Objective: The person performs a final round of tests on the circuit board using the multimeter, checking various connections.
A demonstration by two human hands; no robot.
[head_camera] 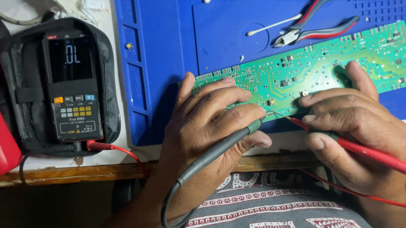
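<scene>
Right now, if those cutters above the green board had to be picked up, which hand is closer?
Probably the right hand. It rests on the board almost directly below the cutters, holding the red probe. The left hand sits further off, holding the black probe.
</scene>
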